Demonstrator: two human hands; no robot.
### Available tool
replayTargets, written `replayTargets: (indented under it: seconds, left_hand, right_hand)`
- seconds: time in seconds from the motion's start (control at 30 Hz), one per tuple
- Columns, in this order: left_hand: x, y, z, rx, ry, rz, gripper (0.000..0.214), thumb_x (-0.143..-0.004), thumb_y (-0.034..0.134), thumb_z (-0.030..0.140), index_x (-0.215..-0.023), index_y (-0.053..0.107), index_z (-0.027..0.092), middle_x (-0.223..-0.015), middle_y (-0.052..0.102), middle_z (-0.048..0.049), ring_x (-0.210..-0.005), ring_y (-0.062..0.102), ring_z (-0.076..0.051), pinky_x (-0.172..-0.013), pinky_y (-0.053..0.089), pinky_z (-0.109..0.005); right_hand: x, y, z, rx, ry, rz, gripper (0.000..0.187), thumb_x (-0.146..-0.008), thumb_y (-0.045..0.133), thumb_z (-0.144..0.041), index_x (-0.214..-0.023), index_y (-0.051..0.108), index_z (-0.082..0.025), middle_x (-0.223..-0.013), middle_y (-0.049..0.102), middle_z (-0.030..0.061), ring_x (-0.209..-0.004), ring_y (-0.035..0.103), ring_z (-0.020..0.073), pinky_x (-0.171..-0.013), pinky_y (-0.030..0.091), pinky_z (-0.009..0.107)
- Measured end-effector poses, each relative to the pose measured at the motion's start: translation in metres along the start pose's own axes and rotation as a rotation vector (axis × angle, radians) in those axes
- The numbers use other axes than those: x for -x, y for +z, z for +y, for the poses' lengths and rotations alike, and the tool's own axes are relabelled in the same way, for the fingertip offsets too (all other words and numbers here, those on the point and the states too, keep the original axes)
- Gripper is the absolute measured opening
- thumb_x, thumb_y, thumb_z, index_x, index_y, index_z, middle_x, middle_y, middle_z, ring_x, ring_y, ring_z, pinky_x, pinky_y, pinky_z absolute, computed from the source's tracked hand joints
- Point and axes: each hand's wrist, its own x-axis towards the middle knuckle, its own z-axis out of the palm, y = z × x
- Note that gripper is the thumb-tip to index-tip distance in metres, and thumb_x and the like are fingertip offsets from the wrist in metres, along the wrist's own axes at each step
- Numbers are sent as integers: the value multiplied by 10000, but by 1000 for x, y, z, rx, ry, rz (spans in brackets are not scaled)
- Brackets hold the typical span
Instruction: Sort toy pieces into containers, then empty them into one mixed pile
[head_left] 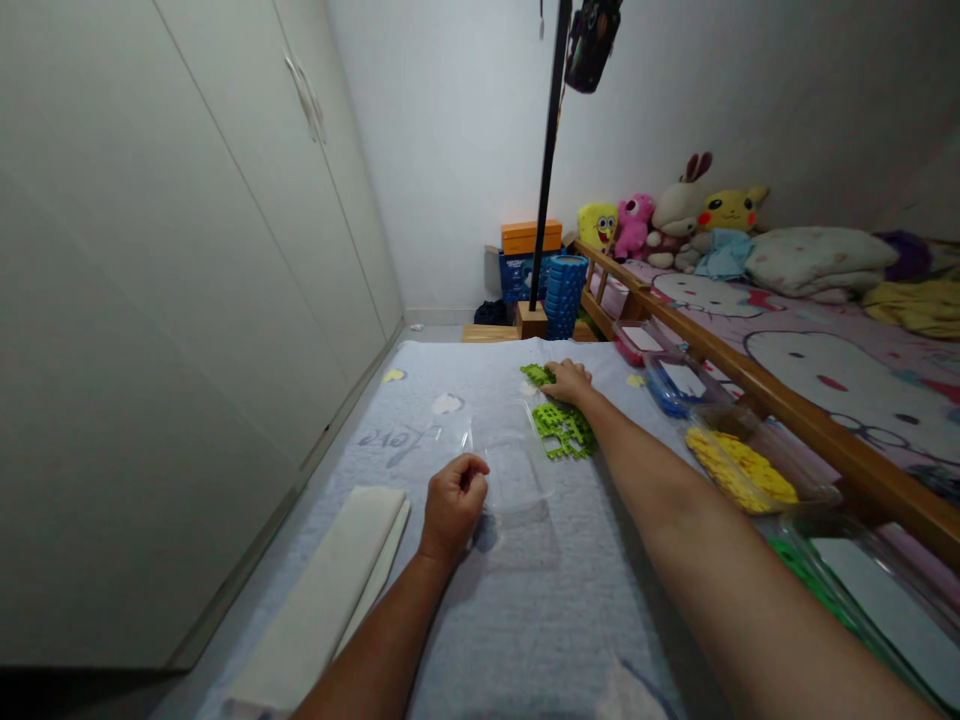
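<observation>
My left hand (452, 505) is closed at the near left side of a clear plastic box (514, 478), its thumb and fingers pinched at the box's edge. The box lies on the grey-blue cloth and looks see-through, with nothing visible in it. Farther off, my right hand (570, 382) reaches over the cloth, fingers curled down on a small group of lime-green plastic pieces (537, 374); part of the group is hidden under the fingers. A larger patch of flat lime-green interlocking pieces (564, 432) lies just right of the box, below my right wrist.
A folded whitish cloth (322, 590) lies at left. Along the right edge stand clear boxes with red (637, 340), blue (679, 385), yellow (739, 470) and green contents (814, 580), beside a wooden bed rail (675, 320). A black pole (551, 150) rises beyond the far edge.
</observation>
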Motion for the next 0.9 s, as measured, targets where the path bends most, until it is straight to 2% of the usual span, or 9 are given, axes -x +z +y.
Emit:
replayTargets:
  seconds: [0.13, 0.2, 0.27, 0.33, 0.43, 0.53, 0.6, 0.7, 0.9]
  left_hand:
    - [0, 0, 3, 6, 1, 6, 138, -740, 514, 254, -734, 631, 181, -573, 462, 44, -549, 416, -119, -565, 337, -252]
    - [0, 0, 4, 8, -1, 11, 141, -733, 516, 256, -732, 635, 181, -570, 466, 44, -546, 418, -119, -563, 339, -251]
    - [0, 0, 5, 10, -4, 13, 139, -727, 519, 258, -726, 636, 182, -564, 462, 46, -541, 418, -119, -561, 339, -251]
    - [0, 1, 5, 9, -4, 13, 138, -728, 521, 258, -725, 637, 182, -561, 455, 48, -540, 417, -119, -560, 339, -250]
    - [0, 1, 1, 5, 2, 13, 139, -741, 525, 260, -739, 639, 180, -571, 456, 48, -548, 416, -118, -566, 341, -251]
    - [0, 1, -2, 8, 2, 8, 137, -750, 526, 259, -749, 638, 180, -575, 452, 51, -549, 413, -117, -566, 340, -249]
    - [0, 1, -2, 9, 0, 7, 138, -752, 524, 260, -749, 636, 180, -573, 448, 52, -548, 413, -115, -565, 339, -247]
    - [0, 1, -1, 14, -6, 6, 140, -750, 523, 266, -740, 633, 180, -572, 454, 50, -549, 416, -115, -559, 333, -244]
    - [-1, 0, 4, 8, -6, 14, 145, -730, 514, 261, -729, 636, 181, -573, 470, 44, -552, 435, -119, -565, 347, -246]
  right_hand:
    - [12, -11, 1, 20, -36, -48, 350, -780, 632, -277, -1111, 743, -295, -1236, 676, 85, -1203, 541, 335, -969, 422, 452]
    - [18, -16, 4, 20, -48, -80, 253, -782, 609, -273, -964, 784, -269, -1094, 736, 72, -1131, 592, 315, -927, 440, 418]
    - [22, -20, 6, 18, -52, -91, 254, -813, 568, -306, -906, 795, -241, -1006, 756, 80, -1068, 629, 302, -891, 450, 397]
    - [23, -20, 5, 16, -50, -74, 308, -846, 528, -341, -937, 795, -218, -1034, 754, 101, -1071, 636, 301, -888, 450, 392]
    - [21, -14, -3, 9, -60, -31, 388, -863, 519, -363, -1145, 740, -214, -1264, 687, 120, -1196, 582, 303, -947, 434, 401]
    - [15, -5, -16, -7, -88, -20, 588, -857, 561, -395, -1424, 541, -241, -1510, 508, 105, -1354, 458, 302, -1046, 390, 430]
    - [11, 1, -24, -14, -90, -30, 687, -866, 565, -420, -1514, 418, -245, -1575, 423, 104, -1412, 384, 321, -1093, 351, 483]
    - [7, 5, -32, -8, -77, -49, 681, -878, 560, -415, -1521, 405, -252, -1546, 447, 127, -1389, 401, 348, -1089, 345, 539]
    - [9, -2, -31, 27, -127, -99, 418, -824, 630, -290, -1234, 705, -268, -1348, 594, 136, -1247, 530, 340, -993, 445, 444]
